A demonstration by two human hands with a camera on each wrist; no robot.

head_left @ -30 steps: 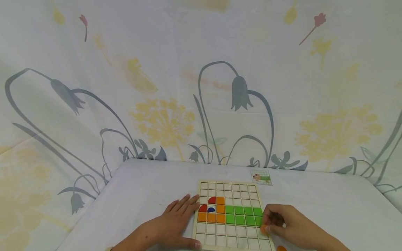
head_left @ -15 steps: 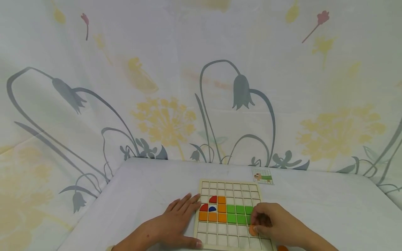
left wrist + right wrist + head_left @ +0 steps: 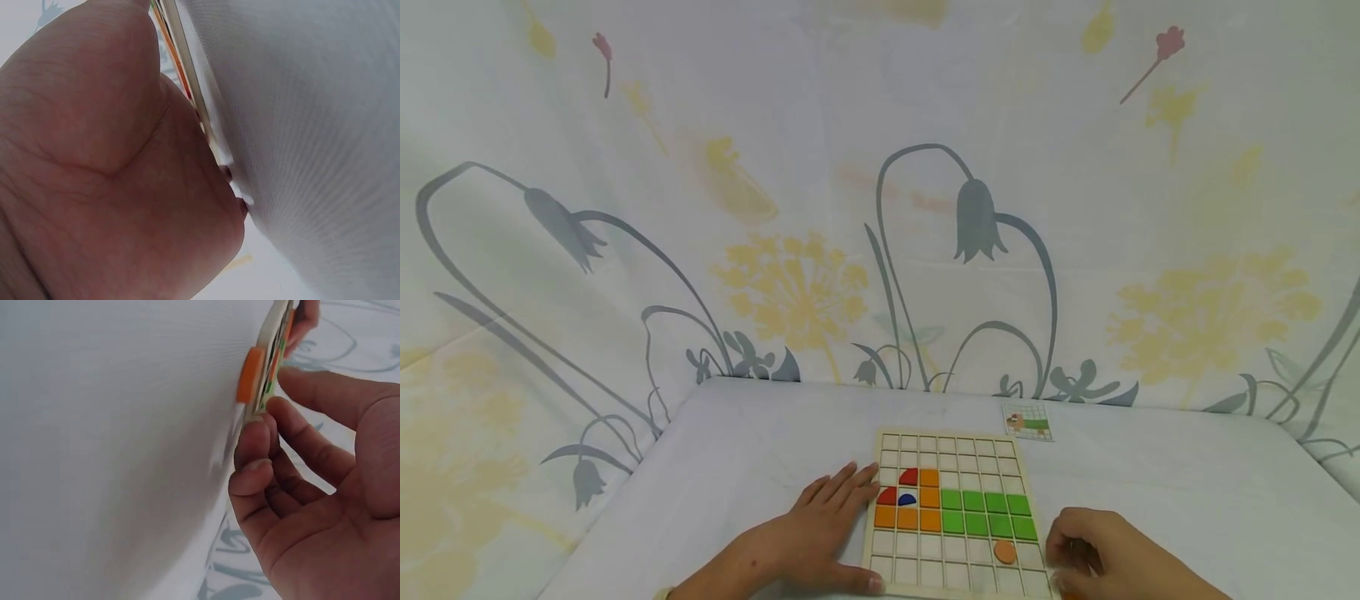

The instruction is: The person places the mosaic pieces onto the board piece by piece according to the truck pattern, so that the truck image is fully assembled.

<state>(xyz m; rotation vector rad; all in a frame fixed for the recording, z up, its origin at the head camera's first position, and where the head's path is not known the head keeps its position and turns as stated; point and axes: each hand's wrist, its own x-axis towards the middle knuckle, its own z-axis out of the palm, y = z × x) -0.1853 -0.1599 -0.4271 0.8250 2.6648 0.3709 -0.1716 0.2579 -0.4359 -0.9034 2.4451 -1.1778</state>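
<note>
A wooden grid board (image 3: 917, 575) lies on the table. On it are red quarter pieces (image 3: 887, 497), a white-and-blue piece (image 3: 907, 499), orange squares (image 3: 907, 520) and green squares (image 3: 976, 524). Below the green rows an orange disc (image 3: 1005, 552) lies askew in the grid. My left hand (image 3: 820, 533) rests flat at the board's left edge, fingertips and thumb touching it. Off the lower right edge is my right hand (image 3: 1105, 554), fingers bent, thumb and index apart, holding nothing. Just beyond its fingertips an orange piece (image 3: 250, 375) sits beside the board, mostly hidden in the head view.
A small picture card (image 3: 1028, 422) with a gridded animal drawing lies behind the board's far right corner. The white tabletop (image 3: 1187, 467) reaches back to a hanging flower-print cloth (image 3: 820, 167).
My right hand carried the orange disc left over the board, let it go there, then drew back right toward the other orange piece. The left hand stayed in place.
</note>
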